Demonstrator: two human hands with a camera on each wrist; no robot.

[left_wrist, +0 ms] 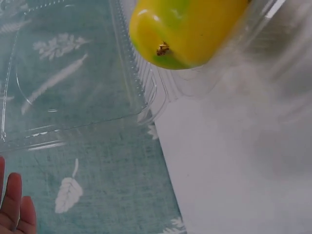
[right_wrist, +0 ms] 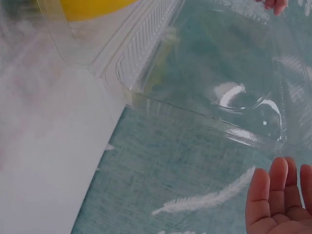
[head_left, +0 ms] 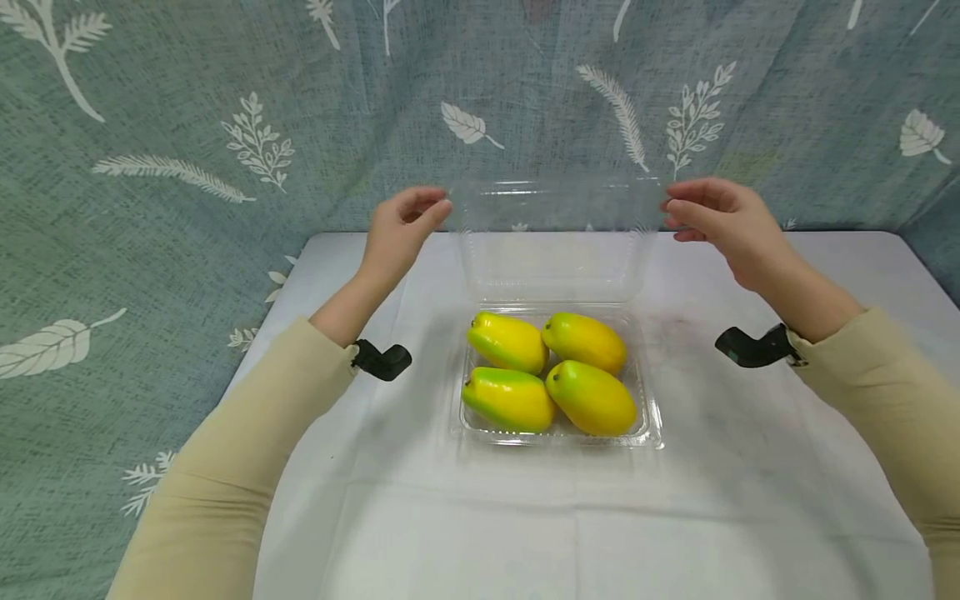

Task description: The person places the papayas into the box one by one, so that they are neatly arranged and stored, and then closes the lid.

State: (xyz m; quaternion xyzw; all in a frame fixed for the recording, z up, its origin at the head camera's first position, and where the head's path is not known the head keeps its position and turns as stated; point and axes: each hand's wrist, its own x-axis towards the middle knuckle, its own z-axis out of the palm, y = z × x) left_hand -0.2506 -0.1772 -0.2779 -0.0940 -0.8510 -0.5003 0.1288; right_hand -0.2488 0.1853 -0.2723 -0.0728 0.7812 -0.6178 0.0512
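A clear plastic clamshell container [head_left: 558, 439] stands on the table with several yellow-green mangoes [head_left: 592, 400] in its base. Its hinged lid [head_left: 555, 262] is raised at the back, nearly upright. My left hand [head_left: 401, 229] pinches the lid's upper left corner between thumb and forefinger. At the opposite upper corner, my right hand [head_left: 723, 221] pinches the lid's edge. The other fingers of both hands hang loosely beside the lid, as the right wrist view shows of the right hand [right_wrist: 280, 200]. Both thumbs lie outside the wrist views.
A white cloth [head_left: 480, 525] covers the table under the container. Behind and to the left hangs a grey-green curtain [head_left: 360, 108] with white leaf prints. Dark wrist-camera mounts [head_left: 382, 360] stick out from both sleeves.
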